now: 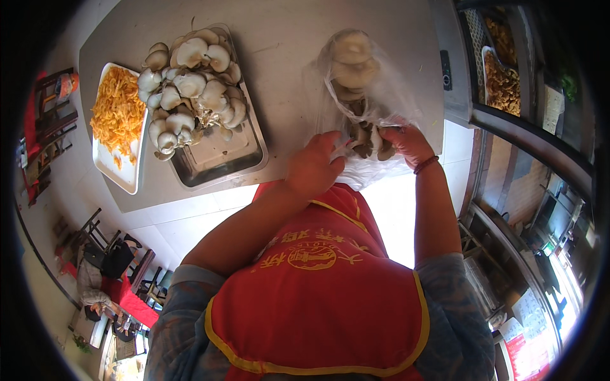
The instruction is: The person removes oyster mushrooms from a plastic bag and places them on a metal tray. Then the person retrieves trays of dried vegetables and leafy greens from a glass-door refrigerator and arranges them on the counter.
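A clear plastic bag (pixel 394 105) lies on the table in front of me, its mouth towards my body. Inside it are pale, broad-capped oyster mushrooms (pixel 352 66), and darker mushroom pieces (pixel 363 141) show at the mouth. My left hand (pixel 316 164) has its thumb and forefinger closing on the bag's left edge. At the right side of the mouth, my right hand (pixel 410 146) is closed, its thumb against a mushroom piece. Its other fingers are partly hidden by the hand and the film. Left of the bag, more oyster mushrooms (pixel 190 86) are heaped on a metal tray (pixel 219 162).
A white tray (pixel 121 174) of shredded orange food (pixel 117 105) stands at the table's left edge. The metal table (pixel 286 76) ends just before my red apron (pixel 318 298). On the right is a cabinet (pixel 534 120) with food trays. A person (pixel 95 295) sits far left among chairs.
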Tool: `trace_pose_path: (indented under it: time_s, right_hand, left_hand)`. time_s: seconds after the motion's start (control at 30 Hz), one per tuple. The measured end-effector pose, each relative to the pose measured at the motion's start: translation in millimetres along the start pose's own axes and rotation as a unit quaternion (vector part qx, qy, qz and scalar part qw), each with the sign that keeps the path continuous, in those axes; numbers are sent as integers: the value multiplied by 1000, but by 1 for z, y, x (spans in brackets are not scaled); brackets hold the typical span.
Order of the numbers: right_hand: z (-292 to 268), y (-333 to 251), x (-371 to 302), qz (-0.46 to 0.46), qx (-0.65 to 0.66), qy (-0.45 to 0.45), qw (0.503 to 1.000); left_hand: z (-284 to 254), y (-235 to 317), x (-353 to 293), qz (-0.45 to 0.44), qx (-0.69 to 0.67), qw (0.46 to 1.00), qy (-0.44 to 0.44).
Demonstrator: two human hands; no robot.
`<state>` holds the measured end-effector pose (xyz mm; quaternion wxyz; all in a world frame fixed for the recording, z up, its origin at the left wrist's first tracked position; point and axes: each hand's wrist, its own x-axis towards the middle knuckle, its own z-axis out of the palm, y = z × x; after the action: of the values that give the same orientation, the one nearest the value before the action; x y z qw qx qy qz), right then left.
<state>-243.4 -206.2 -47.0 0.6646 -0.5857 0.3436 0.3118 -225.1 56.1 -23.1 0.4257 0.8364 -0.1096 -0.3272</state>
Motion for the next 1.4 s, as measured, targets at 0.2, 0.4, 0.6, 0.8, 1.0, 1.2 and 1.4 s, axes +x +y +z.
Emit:
trace_pose_path:
  time_s: [0.2,0.4,0.6,0.8,1.0,1.2,1.4]
  right_hand:
    - [-35,30,23,10,214,-69,974]
    - [-46,27,16,9,279,-132,951]
    - [-61,50,19,37,391,-170,904]
    - [-85,78,36,89,499,-188,842]
    - [-83,92,31,87,563,-374,732]
    - [-55,67,8,68,481,-437,757]
    - [-34,45,-15,78,442,-458,767]
  left_hand:
    - [8,10,2,82,91,992,-42]
    - [7,5,11,192,134,972,5]
    - [-42,19,-1,251,143,955,-65]
    - [-56,5,-4,136,336,911,-198]
    - [-39,-33,6,98,217,968,-74]
    - [-17,30,44,-250,-414,871,-91]
    - [17,10,52,61,99,991,61]
